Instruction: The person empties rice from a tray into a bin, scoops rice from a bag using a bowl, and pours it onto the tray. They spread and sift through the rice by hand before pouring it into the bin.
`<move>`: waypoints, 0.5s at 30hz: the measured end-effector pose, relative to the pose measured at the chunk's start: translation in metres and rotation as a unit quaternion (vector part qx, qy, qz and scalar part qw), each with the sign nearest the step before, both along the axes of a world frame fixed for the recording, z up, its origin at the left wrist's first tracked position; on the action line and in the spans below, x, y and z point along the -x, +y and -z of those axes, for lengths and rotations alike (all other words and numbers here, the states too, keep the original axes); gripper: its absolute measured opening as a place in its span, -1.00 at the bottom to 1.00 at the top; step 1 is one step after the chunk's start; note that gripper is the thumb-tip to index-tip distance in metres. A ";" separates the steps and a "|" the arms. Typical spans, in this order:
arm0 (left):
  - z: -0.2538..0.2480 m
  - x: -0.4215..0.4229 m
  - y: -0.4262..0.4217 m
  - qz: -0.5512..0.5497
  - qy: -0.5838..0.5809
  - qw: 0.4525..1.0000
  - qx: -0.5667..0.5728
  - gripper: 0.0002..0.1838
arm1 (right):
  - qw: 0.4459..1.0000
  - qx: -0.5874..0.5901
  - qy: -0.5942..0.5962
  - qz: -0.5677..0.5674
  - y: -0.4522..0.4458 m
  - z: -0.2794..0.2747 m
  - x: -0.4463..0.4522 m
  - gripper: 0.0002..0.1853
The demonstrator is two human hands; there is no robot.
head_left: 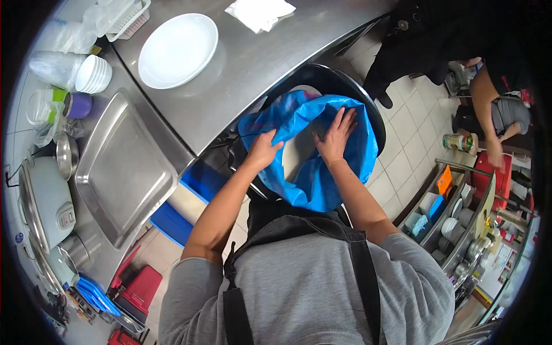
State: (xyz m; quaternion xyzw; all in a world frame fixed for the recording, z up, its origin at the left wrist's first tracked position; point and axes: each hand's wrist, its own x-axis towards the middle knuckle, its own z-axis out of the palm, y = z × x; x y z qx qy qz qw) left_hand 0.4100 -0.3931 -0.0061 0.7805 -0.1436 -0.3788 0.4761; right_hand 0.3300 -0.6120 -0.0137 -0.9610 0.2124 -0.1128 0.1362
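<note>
Grey T-shirt [305, 293] and black apron strap [366, 270] right at six o'clock, so we're basically looking down past the wearer's own chest. Both arms reach up toward twelve, where a blue plastic bag [363, 146] sits mouth-up in a black bin [330, 76].

Left hand [264, 150] is on the bag's rim at the eleven o'clock side, fingers curled, looks like it's gripping the plastic. Right hand [335, 138] isn't gripping — fingers spread, pressed against the inner face toward one o'clock. My read: one hand anchors the edge while the other pushes the floppy wall outward, so the mouth gapes. Something pale [296, 152] shows down inside, can't tell what. The bin probably keeps the soft bag upright too.

Farther out, a steel tray [123, 172] lies flat at ten, with a rice cooker [49, 201] past it. White plate [178, 52] on the steel counter [247, 63] at eleven. Way off at one — a co-worker in black [431, 34], well apart from the bag.
</note>
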 end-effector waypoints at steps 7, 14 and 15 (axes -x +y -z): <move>-0.016 0.039 0.061 -0.165 0.366 0.891 0.210 -0.60 | 0.961 -0.175 0.012 -0.214 -0.029 0.029 -0.025 0.12; 0.016 0.057 0.059 -0.401 0.352 0.777 0.333 -0.61 | 0.924 -0.274 0.070 -0.257 -0.024 0.070 -0.075 -0.75; 0.020 0.050 0.058 -0.422 0.333 0.773 0.337 -0.59 | 0.924 -0.248 0.083 -0.278 -0.028 0.061 -0.086 -0.72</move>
